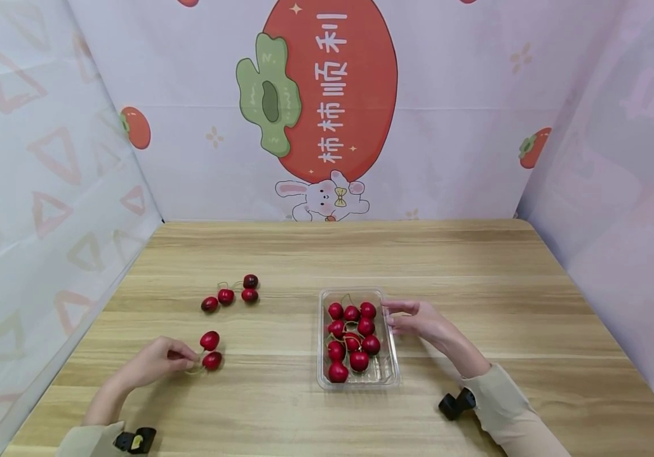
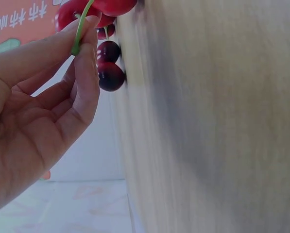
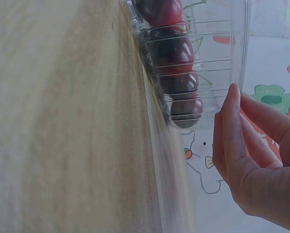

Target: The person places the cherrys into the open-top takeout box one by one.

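Observation:
My left hand (image 1: 158,363) pinches the thin green stems (image 2: 80,30) of two red cherries (image 1: 211,361) between thumb and fingertips, low over the left of the table. In the left wrist view these cherries are partly cut off at the top edge. Beyond them lie several more stemmed cherries (image 1: 226,296), some dark red. A clear plastic box (image 1: 385,373), lidless, stands near the table's middle with several cherries (image 1: 359,361) inside. At its right side is my right hand (image 1: 431,325), whose nearly straight fingertips touch the rim (image 3: 240,73).
The wood-grain table (image 1: 281,412) is bounded by a printed cloth backdrop (image 1: 447,158) at the back and by cloth on both sides. Each wrist wears a black device, like the right one (image 1: 457,404).

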### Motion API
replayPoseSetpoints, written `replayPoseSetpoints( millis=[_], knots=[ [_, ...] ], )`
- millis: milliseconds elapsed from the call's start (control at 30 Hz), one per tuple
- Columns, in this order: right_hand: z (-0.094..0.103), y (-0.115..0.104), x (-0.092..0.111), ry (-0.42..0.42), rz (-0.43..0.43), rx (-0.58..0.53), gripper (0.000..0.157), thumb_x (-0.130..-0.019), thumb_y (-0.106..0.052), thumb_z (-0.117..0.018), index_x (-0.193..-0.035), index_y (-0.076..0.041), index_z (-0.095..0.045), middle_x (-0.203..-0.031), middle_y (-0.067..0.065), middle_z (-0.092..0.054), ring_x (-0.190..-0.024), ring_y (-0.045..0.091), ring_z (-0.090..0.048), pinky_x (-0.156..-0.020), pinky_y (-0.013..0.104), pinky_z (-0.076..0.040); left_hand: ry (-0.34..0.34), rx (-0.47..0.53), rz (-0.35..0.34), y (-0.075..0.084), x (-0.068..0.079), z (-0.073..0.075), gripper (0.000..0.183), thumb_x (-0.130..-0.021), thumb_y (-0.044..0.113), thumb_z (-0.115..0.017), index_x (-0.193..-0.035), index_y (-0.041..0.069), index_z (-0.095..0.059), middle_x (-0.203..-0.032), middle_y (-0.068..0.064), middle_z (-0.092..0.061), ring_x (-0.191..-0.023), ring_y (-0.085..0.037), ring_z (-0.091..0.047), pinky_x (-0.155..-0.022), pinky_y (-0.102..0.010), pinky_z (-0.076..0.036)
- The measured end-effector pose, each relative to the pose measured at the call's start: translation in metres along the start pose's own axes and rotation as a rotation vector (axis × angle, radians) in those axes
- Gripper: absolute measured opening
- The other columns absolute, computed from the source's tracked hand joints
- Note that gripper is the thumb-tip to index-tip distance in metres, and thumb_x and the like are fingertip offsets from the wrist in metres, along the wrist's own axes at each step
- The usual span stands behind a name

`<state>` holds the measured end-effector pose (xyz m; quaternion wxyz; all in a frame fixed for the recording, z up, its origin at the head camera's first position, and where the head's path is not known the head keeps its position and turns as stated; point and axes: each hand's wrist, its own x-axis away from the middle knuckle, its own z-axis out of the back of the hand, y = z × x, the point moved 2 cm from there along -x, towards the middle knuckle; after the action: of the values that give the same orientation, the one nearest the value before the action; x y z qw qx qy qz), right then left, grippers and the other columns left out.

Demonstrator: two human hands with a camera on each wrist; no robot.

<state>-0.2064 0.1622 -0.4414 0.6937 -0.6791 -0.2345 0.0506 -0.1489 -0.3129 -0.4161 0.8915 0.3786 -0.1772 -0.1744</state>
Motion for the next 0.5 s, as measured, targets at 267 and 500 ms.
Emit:
replayPoseSetpoints(
  millis=[267, 500],
  knots=[
    [0.001, -0.001, 0.001, -0.004, 0.002, 0.003, 0.054, -0.077, -0.005, -0.065, -0.124, 0.008, -0.043, -0.122, 0.026, -0.047, -0.083, 0.014, -0.061, -0.075, 0.029, -0.050, 0.002, 0.010, 0.000, 0.013, -0.005, 0.002, 0.014, -0.079, 0.004, -0.061, -0.089, -0.006, -0.064, -0.085, -0.014, -0.064, -0.069, -0.007, -0.058, -0.059, -0.023, -0.050],
    [0.000, -0.003, 0.001, -0.013, -0.004, 0.003, 0.053, -0.078, -0.004, -0.064, -0.125, 0.008, -0.042, -0.123, 0.027, -0.046, -0.082, 0.013, -0.060, -0.074, 0.028, -0.050, 0.004, -0.014, -0.021, 0.024, -0.012, 0.004, 0.012, -0.080, 0.001, -0.060, -0.089, -0.007, -0.064, -0.084, -0.015, -0.064, -0.067, -0.010, -0.058, -0.057, -0.024, -0.049]
  ],
)
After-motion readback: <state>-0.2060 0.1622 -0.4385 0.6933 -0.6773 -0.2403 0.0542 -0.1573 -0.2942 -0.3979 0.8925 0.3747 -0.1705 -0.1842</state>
